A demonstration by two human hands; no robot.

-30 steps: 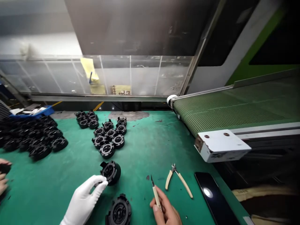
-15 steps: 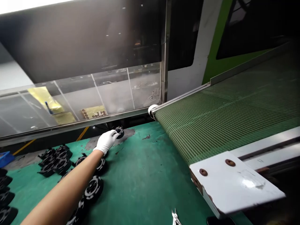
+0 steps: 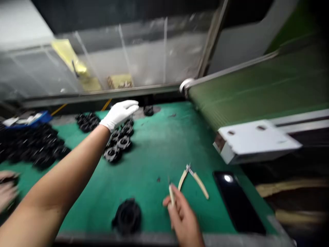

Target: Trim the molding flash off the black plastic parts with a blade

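My left hand (image 3: 120,114), in a white glove, hovers above a cluster of black round parts (image 3: 123,142). Its fingers are stretched out and hold nothing. Just right of it, a single black part (image 3: 148,110) sits at the table's far edge. Bare, my right hand (image 3: 181,214) grips a thin pale-handled tool (image 3: 171,195) with its tip pointing up. Beside that hand lie cutting pliers (image 3: 194,180) with cream handles, spread apart. Another black part (image 3: 128,216) rests near the front edge, left of my right hand.
A green conveyor belt (image 3: 257,89) ends in a white metal block (image 3: 258,137) at the right. A phone (image 3: 239,202) lies below it. At the left are a heap of black parts (image 3: 33,144), a blue tray (image 3: 42,118) and another person's hand (image 3: 7,192).
The view has swung down and left. My left hand has let go of the part at the far edge and drawn back from it. My right hand with the tool has come into view.
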